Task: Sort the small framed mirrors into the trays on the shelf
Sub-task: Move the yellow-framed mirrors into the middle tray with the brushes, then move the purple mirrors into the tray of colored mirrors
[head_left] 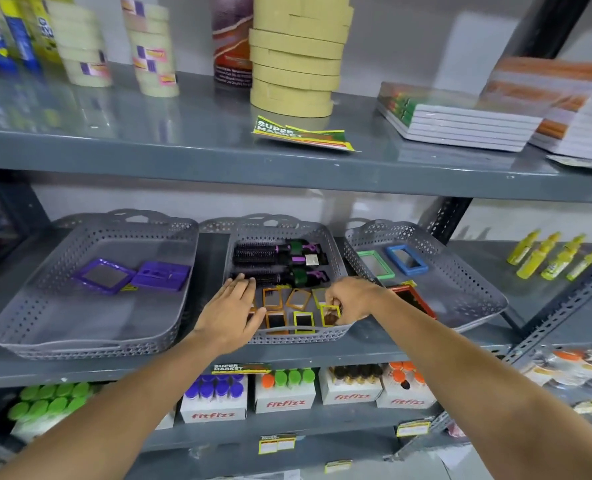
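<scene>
Mirrors point(289, 308) lie in the middle tray's point(287, 336) front, between both hands: the right hand point(351, 299) pinches an upright yellow-framed one point(330, 315) at the right, the left hand point(234, 306) rests spread flat.

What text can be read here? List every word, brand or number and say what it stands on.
"SUPER MARKET": flyer on the upper shelf.
"SUPER MARKET": tag on the middle shelf's edge.
"fitfizz": white boxes of bottles on the lower shelf.
Too blurred to read: tape roll labels, can, blue-and-yellow bottles, yellow price tags.
</scene>
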